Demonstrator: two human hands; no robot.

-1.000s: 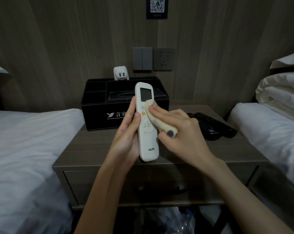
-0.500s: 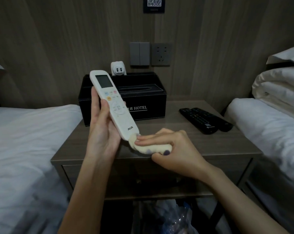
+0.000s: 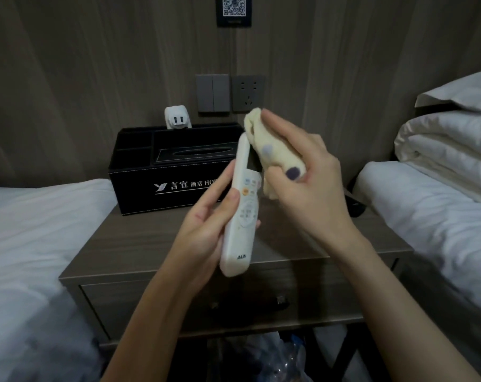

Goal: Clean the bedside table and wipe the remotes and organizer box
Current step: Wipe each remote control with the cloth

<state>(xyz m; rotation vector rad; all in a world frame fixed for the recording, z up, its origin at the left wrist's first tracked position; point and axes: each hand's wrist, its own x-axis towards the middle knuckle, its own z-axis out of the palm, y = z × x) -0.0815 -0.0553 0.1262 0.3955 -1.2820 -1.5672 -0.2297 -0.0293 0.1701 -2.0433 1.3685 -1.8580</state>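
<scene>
Only one view is given, taken from the head of the person. It is directed forward and down, close above the bedside table, and the wall behind is faced straight.

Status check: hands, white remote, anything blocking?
Left hand grips white remote, tilted upright above table. Right hand clamps cloth against remote's top edge. Nothing in the way; organizer box behind.

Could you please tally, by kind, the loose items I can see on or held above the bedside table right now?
White remote, in the left hand: 1
Yellow cloth, in the right hand: 1
Black organizer box: 1
White charger plug: 1
Black remote, partly hidden: at least 1
Total: at least 5
</scene>
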